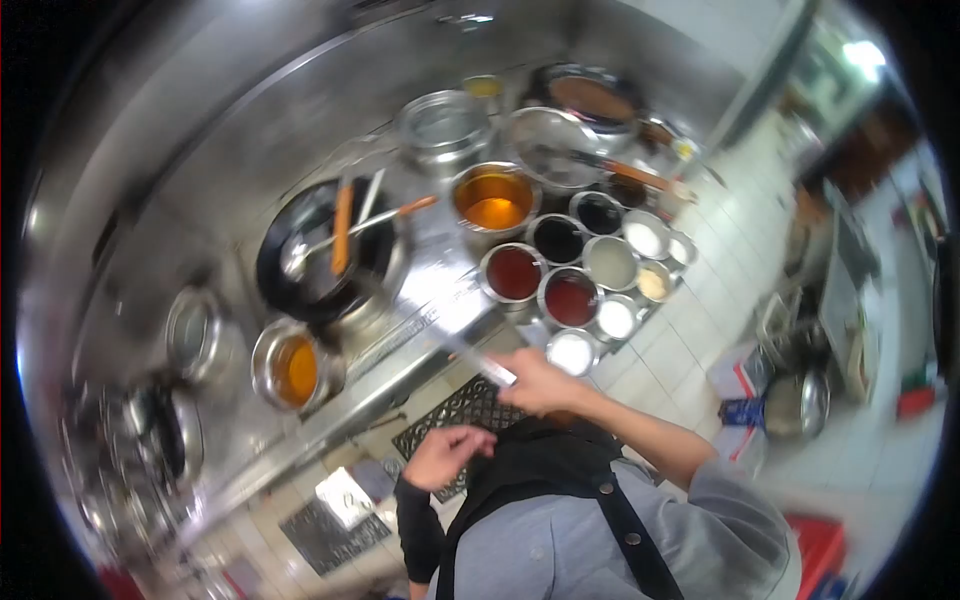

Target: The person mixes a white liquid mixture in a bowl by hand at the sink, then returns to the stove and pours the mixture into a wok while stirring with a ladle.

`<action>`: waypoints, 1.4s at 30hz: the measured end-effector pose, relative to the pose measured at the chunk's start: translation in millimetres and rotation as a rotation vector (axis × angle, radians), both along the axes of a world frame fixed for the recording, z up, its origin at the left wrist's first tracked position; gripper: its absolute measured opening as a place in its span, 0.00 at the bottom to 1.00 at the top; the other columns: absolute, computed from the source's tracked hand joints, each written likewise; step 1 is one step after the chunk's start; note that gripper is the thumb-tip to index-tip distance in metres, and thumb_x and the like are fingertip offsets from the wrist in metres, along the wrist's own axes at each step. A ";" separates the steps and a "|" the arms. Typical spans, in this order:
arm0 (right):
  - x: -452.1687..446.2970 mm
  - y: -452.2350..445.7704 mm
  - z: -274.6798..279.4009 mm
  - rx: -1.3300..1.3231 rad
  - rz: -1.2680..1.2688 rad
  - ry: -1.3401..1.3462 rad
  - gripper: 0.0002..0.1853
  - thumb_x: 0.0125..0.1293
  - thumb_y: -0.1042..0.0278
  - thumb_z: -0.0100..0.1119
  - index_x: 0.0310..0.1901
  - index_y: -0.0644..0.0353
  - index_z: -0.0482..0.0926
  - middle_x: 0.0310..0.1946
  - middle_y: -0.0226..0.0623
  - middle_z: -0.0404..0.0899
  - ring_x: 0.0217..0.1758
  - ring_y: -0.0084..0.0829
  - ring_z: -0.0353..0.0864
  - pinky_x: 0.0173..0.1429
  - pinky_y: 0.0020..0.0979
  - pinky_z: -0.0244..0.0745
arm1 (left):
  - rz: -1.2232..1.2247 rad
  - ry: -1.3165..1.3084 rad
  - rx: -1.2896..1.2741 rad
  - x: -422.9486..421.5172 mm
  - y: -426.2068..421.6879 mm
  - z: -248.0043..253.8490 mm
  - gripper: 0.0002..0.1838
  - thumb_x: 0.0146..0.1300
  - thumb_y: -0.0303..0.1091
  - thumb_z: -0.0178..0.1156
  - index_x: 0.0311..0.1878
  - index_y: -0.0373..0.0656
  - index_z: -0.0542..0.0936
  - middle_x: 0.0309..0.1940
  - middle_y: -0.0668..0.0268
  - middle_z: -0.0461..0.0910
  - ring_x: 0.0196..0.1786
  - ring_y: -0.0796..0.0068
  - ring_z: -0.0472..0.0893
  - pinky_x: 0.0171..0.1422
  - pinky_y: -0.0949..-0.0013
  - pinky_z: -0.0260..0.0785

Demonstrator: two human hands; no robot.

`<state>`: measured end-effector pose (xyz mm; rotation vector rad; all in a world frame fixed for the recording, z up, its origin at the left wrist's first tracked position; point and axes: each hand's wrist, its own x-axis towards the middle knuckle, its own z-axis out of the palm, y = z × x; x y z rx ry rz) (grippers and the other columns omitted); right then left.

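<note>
My right hand is closed around the handle end of a long metal utensil. Its shaft slants up and left toward the black wok, but blur hides its far end, so I cannot tell its exact kind. Inside the wok rest a ladle and another tool with an orange wooden handle. In front of my apron, my left hand hangs with loosely bent fingers and nothing visible in it.
Beyond my right hand stand several seasoning pots, among them a red sauce pot and a white powder pot. A pot of orange oil, a strainer and another orange-liquid pot sit on the steel counter.
</note>
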<state>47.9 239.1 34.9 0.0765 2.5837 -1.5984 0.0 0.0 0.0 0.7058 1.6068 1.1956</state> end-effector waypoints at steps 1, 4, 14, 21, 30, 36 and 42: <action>-0.4 -14.2 4.2 -0.104 0.036 -0.405 0.31 0.52 0.80 0.51 0.62 0.59 0.74 0.18 0.43 0.79 0.16 0.32 0.80 0.22 0.34 0.78 | -0.114 -0.067 -0.078 -7.2 -5.2 17.3 0.12 0.71 0.33 0.56 0.51 0.41 0.83 0.38 0.64 0.86 0.41 0.76 0.83 0.51 0.73 0.72; 32.2 37.5 -7.9 -0.119 0.127 -0.335 0.34 0.52 0.79 0.52 0.66 0.58 0.72 0.13 0.36 0.74 0.12 0.26 0.74 0.16 0.29 0.70 | -0.238 0.075 -0.043 13.3 67.9 108.5 0.12 0.69 0.29 0.57 0.51 0.34 0.82 0.40 0.62 0.85 0.43 0.76 0.81 0.51 0.72 0.72; 134.5 300.2 5.3 -0.925 0.296 -0.176 0.31 0.63 0.78 0.57 0.69 0.60 0.67 0.16 0.25 0.71 0.12 0.13 0.65 0.15 0.21 0.60 | -0.470 0.161 0.457 106.5 359.4 173.6 0.14 0.63 0.27 0.63 0.50 0.31 0.81 0.43 0.55 0.84 0.50 0.54 0.81 0.57 0.58 0.71; 199.1 502.1 33.1 -0.816 -0.156 0.013 0.29 0.63 0.74 0.59 0.67 0.62 0.69 0.18 0.25 0.73 0.13 0.14 0.67 0.16 0.22 0.64 | -0.757 0.043 0.348 159.3 594.9 178.0 0.18 0.63 0.24 0.62 0.56 0.34 0.79 0.48 0.57 0.82 0.54 0.58 0.79 0.58 0.60 0.71; 241.2 728.3 23.3 -0.467 -0.786 0.112 0.29 0.61 0.80 0.55 0.66 0.61 0.71 0.17 0.26 0.73 0.13 0.16 0.68 0.16 0.24 0.65 | -0.596 -0.074 0.246 174.5 762.6 107.4 0.15 0.70 0.29 0.56 0.58 0.39 0.78 0.46 0.62 0.82 0.50 0.71 0.81 0.56 0.70 0.70; 236.5 887.2 -26.4 0.075 -0.816 0.054 0.29 0.54 0.75 0.56 0.62 0.68 0.73 0.16 0.43 0.74 0.16 0.33 0.74 0.26 0.32 0.71 | -0.520 -0.210 0.194 161.6 886.0 50.2 0.15 0.73 0.32 0.53 0.58 0.37 0.77 0.48 0.62 0.82 0.51 0.77 0.79 0.57 0.73 0.70; 178.4 1029.8 -65.6 0.537 -0.550 0.032 0.25 0.48 0.78 0.53 0.52 0.68 0.75 0.30 0.61 0.79 0.37 0.62 0.79 0.45 0.52 0.74 | -0.394 -0.128 0.256 131.6 1032.0 14.2 0.16 0.72 0.32 0.54 0.59 0.37 0.77 0.46 0.63 0.83 0.48 0.79 0.80 0.54 0.73 0.72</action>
